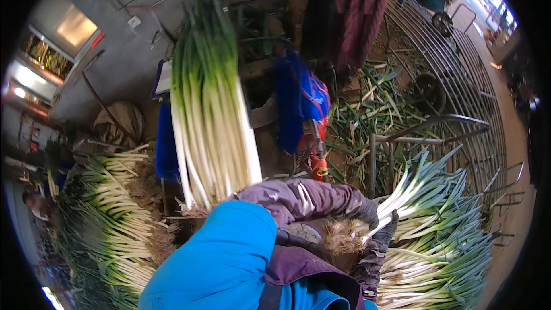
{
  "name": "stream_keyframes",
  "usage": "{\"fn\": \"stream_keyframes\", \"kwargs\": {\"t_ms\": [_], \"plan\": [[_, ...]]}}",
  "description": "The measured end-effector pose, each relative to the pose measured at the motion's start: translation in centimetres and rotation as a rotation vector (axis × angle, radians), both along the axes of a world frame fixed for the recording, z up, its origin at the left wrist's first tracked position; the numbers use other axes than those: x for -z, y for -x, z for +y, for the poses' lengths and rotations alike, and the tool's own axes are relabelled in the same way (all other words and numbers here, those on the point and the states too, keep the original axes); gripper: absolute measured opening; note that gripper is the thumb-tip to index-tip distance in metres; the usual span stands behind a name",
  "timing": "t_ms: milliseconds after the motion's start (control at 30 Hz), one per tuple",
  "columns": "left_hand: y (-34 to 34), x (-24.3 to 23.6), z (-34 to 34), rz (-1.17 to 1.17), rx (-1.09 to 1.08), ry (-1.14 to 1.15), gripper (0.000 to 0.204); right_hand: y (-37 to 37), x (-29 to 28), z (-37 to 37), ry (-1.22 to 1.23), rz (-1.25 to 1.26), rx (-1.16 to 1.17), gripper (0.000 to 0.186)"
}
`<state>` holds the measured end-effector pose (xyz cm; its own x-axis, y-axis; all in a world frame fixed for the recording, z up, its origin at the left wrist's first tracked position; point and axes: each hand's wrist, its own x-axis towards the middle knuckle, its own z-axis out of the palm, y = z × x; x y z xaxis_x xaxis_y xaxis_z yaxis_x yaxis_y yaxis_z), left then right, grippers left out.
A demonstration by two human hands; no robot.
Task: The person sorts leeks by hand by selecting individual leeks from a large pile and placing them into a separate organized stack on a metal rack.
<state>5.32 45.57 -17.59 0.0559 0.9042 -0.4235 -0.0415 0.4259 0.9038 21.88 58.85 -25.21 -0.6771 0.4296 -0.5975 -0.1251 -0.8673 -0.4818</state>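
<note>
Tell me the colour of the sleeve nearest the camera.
Bright blue sleeve, over a purple jacket; the head view shows it best.

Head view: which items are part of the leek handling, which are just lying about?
In hand:
- gloved hand reaching into the leek pile at right, by its roots
- upright leek bundle; which hand holds it is hidden
- stacked leeks at left

Lying about:
- trimmed green leaves on the ground
- wire rack
- blue cloth
- sack
</note>
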Motion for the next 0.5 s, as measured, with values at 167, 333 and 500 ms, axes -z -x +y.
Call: {"fn": "stream_keyframes", "kwargs": {"t_ms": [167,333,500], "plan": [[7.2,-10.4,-14.3,-0.084,0.073,-0.124,0.085,6.6,-10.9,-14.4,-0.106,0.072,0.009,0.077],[14.5,-22.5,-32.1,0.151,0.053,-0.052,0.090,15.1,-21.5,-29.6,-0.068,0.272,-0.133,0.075],[19.4,-25.8,-43.5,0.200,-0.123,-0.022,0.103,24.4,-23.2,-37.3,0.106,0.561,-0.342,0.073]]}}
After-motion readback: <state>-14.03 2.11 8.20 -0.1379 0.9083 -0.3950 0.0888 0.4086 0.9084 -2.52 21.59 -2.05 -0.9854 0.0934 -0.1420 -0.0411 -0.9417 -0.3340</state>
